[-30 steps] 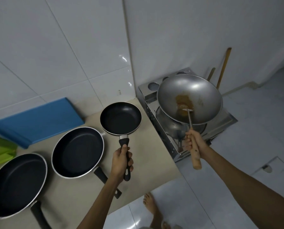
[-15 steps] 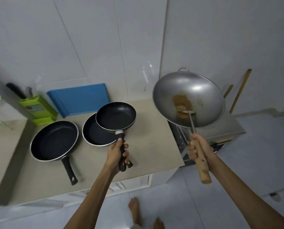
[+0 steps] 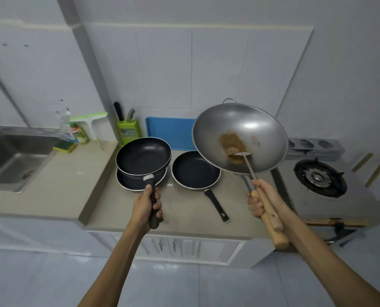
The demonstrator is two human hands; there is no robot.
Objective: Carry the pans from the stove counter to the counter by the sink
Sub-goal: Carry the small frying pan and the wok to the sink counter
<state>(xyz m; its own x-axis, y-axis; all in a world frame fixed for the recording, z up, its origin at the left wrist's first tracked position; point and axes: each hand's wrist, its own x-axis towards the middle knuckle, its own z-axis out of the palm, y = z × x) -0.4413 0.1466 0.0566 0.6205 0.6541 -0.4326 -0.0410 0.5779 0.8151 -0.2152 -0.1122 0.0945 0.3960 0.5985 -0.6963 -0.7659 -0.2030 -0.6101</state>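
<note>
The left hand (image 3: 145, 204) is clenched around the handle of a small black non-stick frying pan (image 3: 143, 156), held above the beige desk (image 3: 185, 212). The right hand (image 3: 261, 201) is wrapped around the wooden handle of a big grey steel wok (image 3: 240, 138), which looks heavy, rigid and front-loaded, best gripped close to the bowl.

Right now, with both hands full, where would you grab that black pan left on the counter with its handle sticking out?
By its handle. The frying pan lies flat on the counter, and the handle points toward the counter's front edge, slightly right. Come from the front and wrap the fingers round it; the wide round rim gives no hold.
</note>
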